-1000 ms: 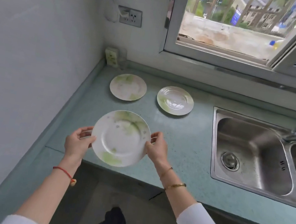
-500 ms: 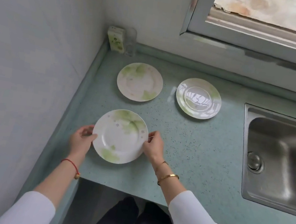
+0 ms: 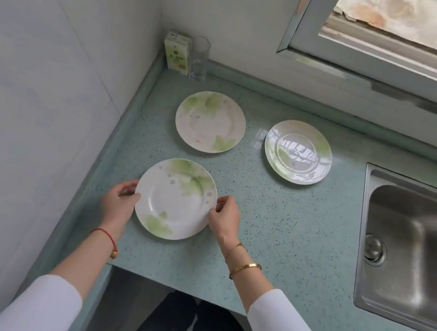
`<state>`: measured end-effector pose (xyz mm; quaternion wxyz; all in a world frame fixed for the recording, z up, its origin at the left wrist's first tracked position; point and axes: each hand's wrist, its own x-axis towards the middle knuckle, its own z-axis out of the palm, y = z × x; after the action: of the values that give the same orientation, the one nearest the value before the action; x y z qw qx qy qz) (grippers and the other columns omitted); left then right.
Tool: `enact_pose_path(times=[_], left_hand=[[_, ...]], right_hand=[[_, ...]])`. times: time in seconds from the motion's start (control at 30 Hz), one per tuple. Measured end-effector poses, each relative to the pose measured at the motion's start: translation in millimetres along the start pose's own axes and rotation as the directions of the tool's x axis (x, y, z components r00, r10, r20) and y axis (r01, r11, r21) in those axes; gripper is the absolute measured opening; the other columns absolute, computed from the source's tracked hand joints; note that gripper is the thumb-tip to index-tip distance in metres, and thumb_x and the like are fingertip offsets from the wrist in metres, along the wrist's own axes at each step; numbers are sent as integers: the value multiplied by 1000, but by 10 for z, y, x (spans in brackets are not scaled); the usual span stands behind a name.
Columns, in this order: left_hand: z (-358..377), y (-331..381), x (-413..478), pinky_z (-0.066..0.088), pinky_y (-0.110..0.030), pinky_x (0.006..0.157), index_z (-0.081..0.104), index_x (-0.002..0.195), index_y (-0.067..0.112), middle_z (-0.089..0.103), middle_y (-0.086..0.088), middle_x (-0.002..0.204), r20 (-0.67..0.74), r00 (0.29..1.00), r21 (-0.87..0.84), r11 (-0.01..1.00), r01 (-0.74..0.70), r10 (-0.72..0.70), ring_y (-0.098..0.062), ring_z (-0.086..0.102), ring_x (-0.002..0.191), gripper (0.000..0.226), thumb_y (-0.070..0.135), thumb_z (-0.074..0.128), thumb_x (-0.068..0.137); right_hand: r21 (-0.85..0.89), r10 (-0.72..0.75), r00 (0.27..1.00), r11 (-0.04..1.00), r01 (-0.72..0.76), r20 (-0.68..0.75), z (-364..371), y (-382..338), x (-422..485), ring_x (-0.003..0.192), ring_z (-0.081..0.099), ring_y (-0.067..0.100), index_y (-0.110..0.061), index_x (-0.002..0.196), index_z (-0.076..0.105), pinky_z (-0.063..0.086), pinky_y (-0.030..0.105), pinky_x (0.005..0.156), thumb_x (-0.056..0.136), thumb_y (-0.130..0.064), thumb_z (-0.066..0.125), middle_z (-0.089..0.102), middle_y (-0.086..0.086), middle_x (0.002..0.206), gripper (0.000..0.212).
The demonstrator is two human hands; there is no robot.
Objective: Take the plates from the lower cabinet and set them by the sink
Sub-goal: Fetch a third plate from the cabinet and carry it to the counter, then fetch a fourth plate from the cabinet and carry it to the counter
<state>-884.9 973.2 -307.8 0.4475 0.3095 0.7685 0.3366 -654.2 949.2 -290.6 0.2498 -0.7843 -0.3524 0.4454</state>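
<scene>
Third plate going down near the counter's point(image 3: 272, 231) front left edge

Left hand point(image 3: 118, 204) and right hand point(image 3: 224, 219) each pinch the rim of the nearest plate point(image 3: 175, 201), fingers point(image 3: 129, 189) curled onto opposite sides. It looks flat on the counter, or a hair off, can't tell. I'd let it settle fully, then slide the fingers out sideways so nothing clinks. Toward the back edge lie the left plate point(image 3: 209, 122) and the right plate point(image 3: 298, 152), apart from each other, with the sink point(image 3: 413, 247) at the right end. In the back left corner a carton point(image 3: 176, 52) stands beside a glass point(image 3: 199, 58); its label print is too small to read.
</scene>
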Motion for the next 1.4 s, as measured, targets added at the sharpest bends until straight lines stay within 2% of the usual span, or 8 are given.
enact_pose_path(times=[0.3,0.43,0.57,0.7,0.87,1.03,1.17,1.4], left_hand=[[-34,75,-158,46,-29,89,66,125,18,66,4,111,-28,999,11,999,35,-34,-16,62,104,40,8,68,86],[-132,172,-548,41,-28,91,62,128,22,60,10,121,-141,990,-30,999,-27,22,-8,57,105,42,16,67,87],[-142,181,-1211,46,-26,96,66,123,19,67,6,120,-257,963,-158,979,-130,86,-5,62,102,34,13,65,90],[-58,79,-2059,50,-33,103,68,116,15,69,1,114,-374,926,-352,917,-187,46,-3,65,97,28,6,66,90],[-37,-270,-3145,50,-39,105,68,115,17,71,0,114,-505,863,-461,849,-259,-11,-6,67,102,27,5,67,91],[-61,-642,-4242,48,-41,108,68,114,18,72,2,113,-660,742,-514,790,-333,-117,-12,67,108,28,4,66,91],[-71,-991,-5112,48,-40,108,68,118,17,71,0,118,-774,596,-514,761,-396,-213,-9,66,111,29,5,65,92],[-38,-1716,-6567,50,-36,105,69,119,20,73,4,114,-872,276,-490,718,-495,-404,-8,67,112,30,8,67,91]], right_hand=[[-77,-54,994,995,61,93,-111,-11,-9,83,53,20,-6,107,53,39,24,59,88,-6,51,56,3,90,19],[-72,-127,989,989,132,72,-268,-2,-28,78,55,14,-7,117,54,42,26,66,92,-13,51,57,-1,88,26],[-73,-271,952,956,283,143,-545,-8,-144,81,59,15,-9,117,59,49,27,69,95,-22,53,63,2,97,26],[-30,-385,876,912,410,292,-882,51,-395,73,57,1,-10,112,61,46,9,52,96,-22,55,62,-6,88,21],[40,-444,735,867,496,513,-1142,218,-892,93,66,17,-13,113,62,59,36,84,95,-25,58,68,3,104,22],[95,-457,549,821,563,700,-1188,453,-1546,95,68,22,-15,111,64,59,41,87,94,-24,61,70,4,102,20],[145,-436,355,775,615,827,-1134,691,-2190,92,68,25,-13,109,66,58,48,88,93,-19,62,70,6,96,18],[213,-290,14,731,648,957,-1041,1232,-3508,90,67,17,-17,106,66,58,43,86,94,-20,61,71,3,97,14]])
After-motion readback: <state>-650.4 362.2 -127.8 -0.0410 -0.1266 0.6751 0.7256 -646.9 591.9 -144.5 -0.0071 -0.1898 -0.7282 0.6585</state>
